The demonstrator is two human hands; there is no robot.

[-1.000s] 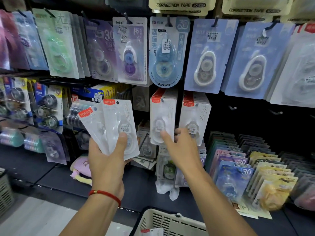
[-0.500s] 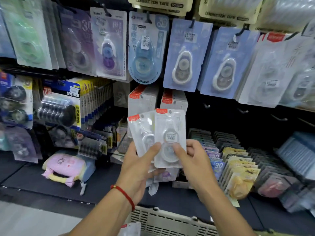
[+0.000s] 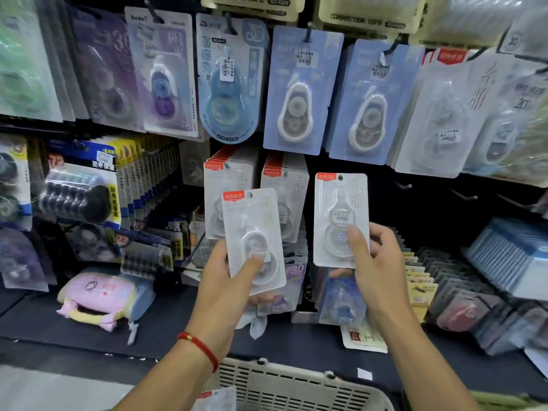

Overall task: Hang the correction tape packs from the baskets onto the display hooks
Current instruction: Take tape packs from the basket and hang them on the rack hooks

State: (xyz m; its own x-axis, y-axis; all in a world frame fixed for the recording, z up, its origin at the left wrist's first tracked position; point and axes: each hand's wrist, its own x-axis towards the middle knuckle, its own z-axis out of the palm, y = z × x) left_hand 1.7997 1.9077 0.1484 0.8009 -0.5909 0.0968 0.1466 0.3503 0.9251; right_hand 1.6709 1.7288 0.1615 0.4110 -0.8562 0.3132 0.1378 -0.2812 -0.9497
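Note:
My left hand (image 3: 221,289) grips a white correction tape pack with a red label (image 3: 252,229), tilted a little, in front of two filled hooks of the same white packs (image 3: 284,179). My right hand (image 3: 376,268) holds a second white pack (image 3: 341,209) upright, its hang hole at the top, before the dark panel to the right of those hooks. Bare hooks (image 3: 401,185) stick out of that panel further right. A beige basket (image 3: 284,384) sits below my wrists, with one more pack (image 3: 216,398) showing at its left rim.
Blue packs (image 3: 299,93) and purple packs (image 3: 166,72) hang in the row above. Black tape refills (image 3: 80,197) hang left. A pink pouch (image 3: 98,295) lies on the dark shelf. Rows of small packs (image 3: 444,280) stand in trays at the right.
Both packs were in my left hand; my right hand took one and carried it right and up. The camera view swung right and closer to the display.

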